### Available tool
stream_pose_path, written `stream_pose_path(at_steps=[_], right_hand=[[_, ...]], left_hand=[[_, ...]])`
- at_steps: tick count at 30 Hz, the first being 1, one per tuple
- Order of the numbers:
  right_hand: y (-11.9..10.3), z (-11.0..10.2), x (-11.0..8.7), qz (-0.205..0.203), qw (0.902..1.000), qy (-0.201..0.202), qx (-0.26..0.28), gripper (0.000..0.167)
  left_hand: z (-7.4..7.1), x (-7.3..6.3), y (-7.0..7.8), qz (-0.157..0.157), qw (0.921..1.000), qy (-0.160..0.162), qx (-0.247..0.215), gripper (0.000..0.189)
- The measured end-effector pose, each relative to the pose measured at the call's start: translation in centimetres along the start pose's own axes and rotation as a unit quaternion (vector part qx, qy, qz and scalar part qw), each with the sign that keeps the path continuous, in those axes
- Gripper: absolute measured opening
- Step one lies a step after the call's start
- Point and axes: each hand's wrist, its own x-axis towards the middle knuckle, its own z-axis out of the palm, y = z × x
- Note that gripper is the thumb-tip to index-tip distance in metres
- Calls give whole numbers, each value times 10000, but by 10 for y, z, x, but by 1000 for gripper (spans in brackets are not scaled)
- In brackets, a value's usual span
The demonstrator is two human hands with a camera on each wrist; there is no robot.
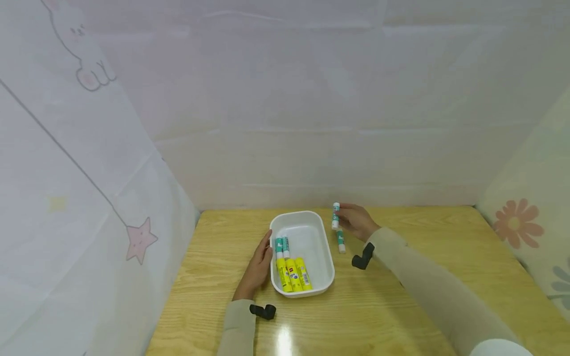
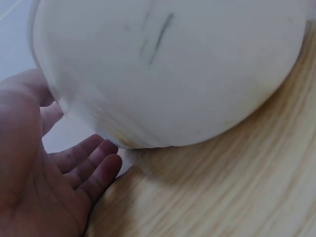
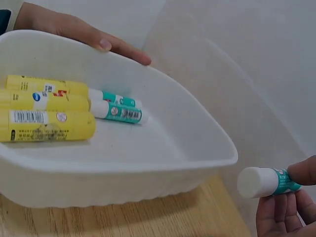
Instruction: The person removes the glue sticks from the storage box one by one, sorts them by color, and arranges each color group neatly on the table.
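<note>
My right hand (image 1: 356,220) pinches a green-and-white glue stick (image 1: 336,216) between thumb and fingers, just beyond the right rim of a white plastic tray (image 1: 317,242). In the right wrist view the stick's white end (image 3: 254,182) points toward the tray. Another green glue stick (image 1: 341,241) lies on the table below that hand. At the tray's left side rests my left hand (image 1: 257,269), its fingers fairly straight along the outer wall and its thumb near the rim. Inside the tray, two green glue sticks (image 3: 121,107) lie beyond three yellow ones (image 3: 47,126).
The wooden table (image 1: 423,257) reaches back to a pale cloth wall (image 1: 303,163). Printed cloth also hangs at both sides, with a pink star (image 1: 141,241) on the left and a flower (image 1: 516,223) on the right. Black wrist mounts sit on both sleeves.
</note>
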Motion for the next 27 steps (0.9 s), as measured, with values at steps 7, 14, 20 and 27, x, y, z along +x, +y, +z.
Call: stream_pose_path(at_steps=[7, 14, 20, 27], right_hand=[[14, -19, 1, 220, 9992, 245, -227, 58], [25, -31, 1, 224, 9970, 306, -678, 57], [41, -37, 4, 215, 9932, 553, -1001, 54], [55, -44, 5, 308, 9875, 643, -1405, 52]], left_hand=[[1, 0, 0, -86, 10000, 42, -5, 53], [3, 9, -16, -99, 9999, 71, -63, 52], [6, 13, -33, -72, 9996, 232, -109, 51], [6, 14, -33, -88, 9998, 197, -37, 51]])
